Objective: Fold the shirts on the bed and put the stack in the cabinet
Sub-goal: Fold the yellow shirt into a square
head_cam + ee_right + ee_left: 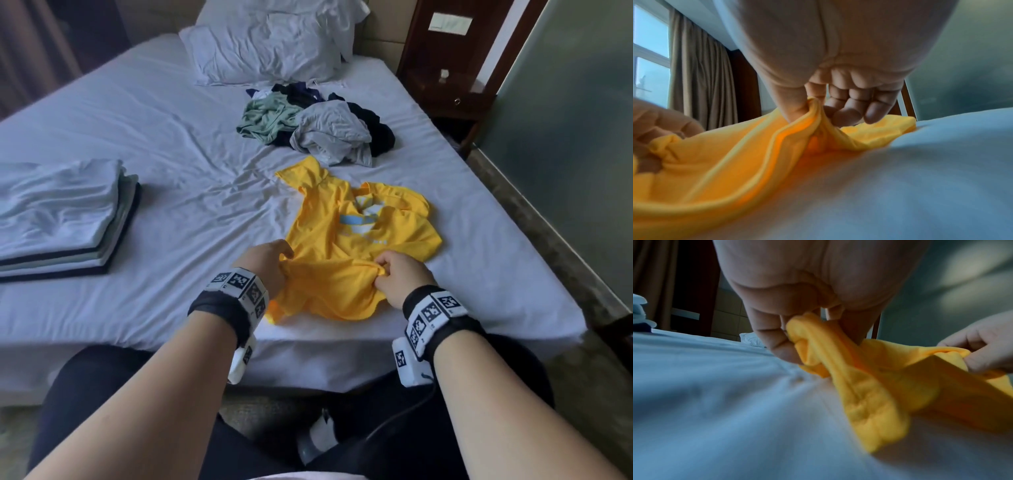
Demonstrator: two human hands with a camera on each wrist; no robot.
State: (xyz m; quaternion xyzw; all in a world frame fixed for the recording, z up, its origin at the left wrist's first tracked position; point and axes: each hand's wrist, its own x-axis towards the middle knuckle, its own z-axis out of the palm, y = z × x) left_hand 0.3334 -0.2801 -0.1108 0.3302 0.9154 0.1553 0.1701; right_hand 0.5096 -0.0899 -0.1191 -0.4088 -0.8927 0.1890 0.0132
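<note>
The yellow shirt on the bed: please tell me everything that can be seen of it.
The yellow shirt is a bright yellow T-shirt of thin, soft-looking cloth, with a white and light blue print on its chest. It lies crumpled and unfolded on the white bed sheet, near the edge closest to the person. One short sleeve points toward the pile of unfolded clothes. The left hand and the right hand each pinch the near part of it, lifting the cloth into small ridges.

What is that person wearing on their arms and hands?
Both forearms are bare, with no sleeves or gloves. Each wrist has a black fabric strap carrying white blocks printed with black square patterns: the left wristband and the right wristband. A thin black cable hangs from the right one.
</note>
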